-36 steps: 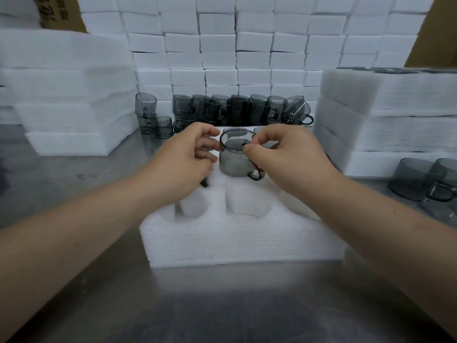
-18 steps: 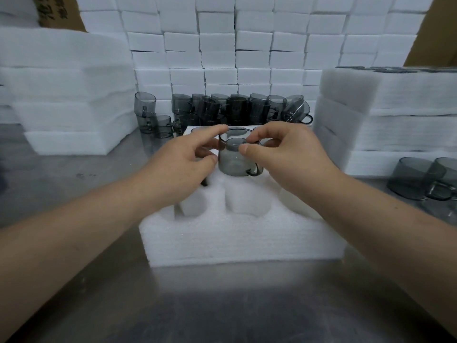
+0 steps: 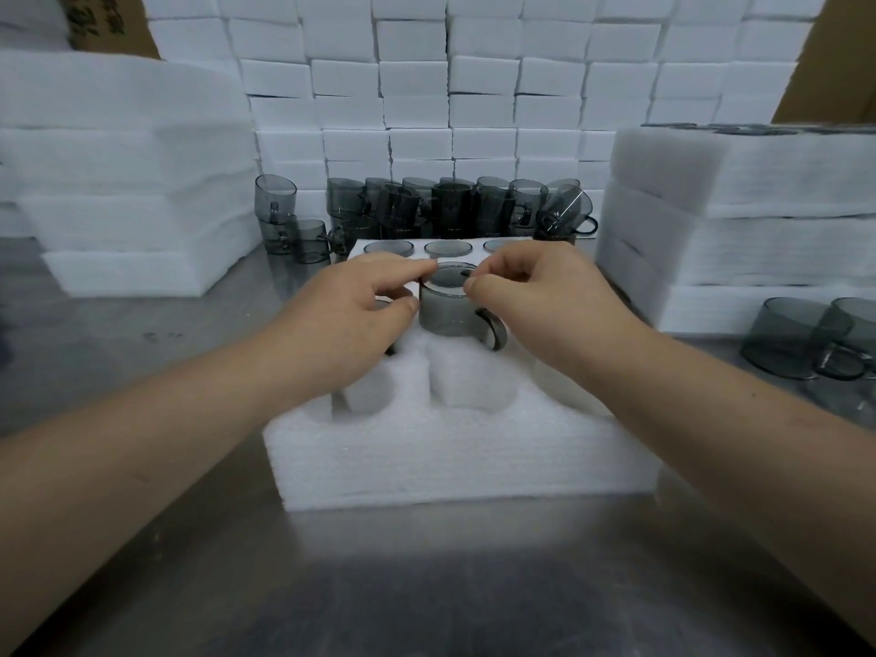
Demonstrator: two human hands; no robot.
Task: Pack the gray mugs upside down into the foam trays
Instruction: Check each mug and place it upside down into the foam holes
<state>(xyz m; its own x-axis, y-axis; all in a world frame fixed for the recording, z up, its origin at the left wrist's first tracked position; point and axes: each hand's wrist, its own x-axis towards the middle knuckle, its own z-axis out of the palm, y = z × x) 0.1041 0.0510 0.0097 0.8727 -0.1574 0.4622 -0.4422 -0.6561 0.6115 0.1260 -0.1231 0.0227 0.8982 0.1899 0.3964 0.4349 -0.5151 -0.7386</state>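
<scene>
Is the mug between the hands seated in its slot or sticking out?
Sticking out: the mug stands, handle and all, above the foam tray; back-row mugs sit flush.

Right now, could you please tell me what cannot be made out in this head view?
Head view:
Foam tray pockets under the left hand and right hand holding the mug: covered, contents unclear.
Mugs at the right: cut by the frame edge.
Cardboard box print, top left: cropped, blurred.
</scene>
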